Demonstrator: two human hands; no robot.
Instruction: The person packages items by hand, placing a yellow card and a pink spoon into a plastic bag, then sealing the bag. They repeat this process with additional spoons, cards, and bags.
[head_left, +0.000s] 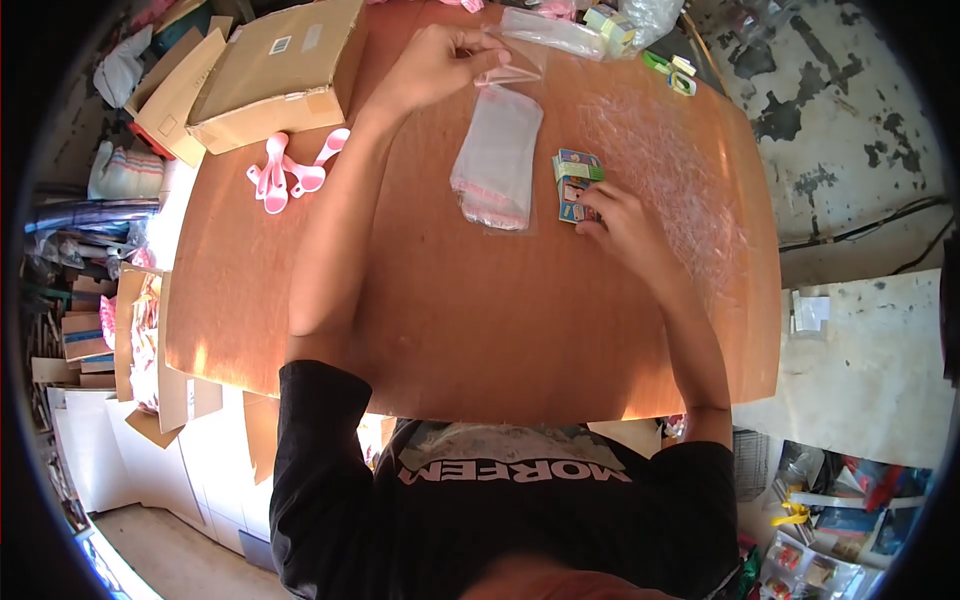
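A: Left hand [430, 65] fingers [478, 45] pinched on the mouth of a clear plastic bag [497, 150] with a pink seal strip; right hand [625, 230] fingers narrow, resting on a small printed box [577, 185].

B: Risk?

A: The thin film could slip or crumple. The bag lies flat mid-surface [480, 330], limp and glossy, topping a stack. Pink scoops [290, 175] and a cardboard box [275, 75] sit left.

Two hands, one stack of clear bags [497, 160], one small printed box [576, 186], three pink spoons [285, 172], one cardboard box [275, 70], one worktop [420, 320].
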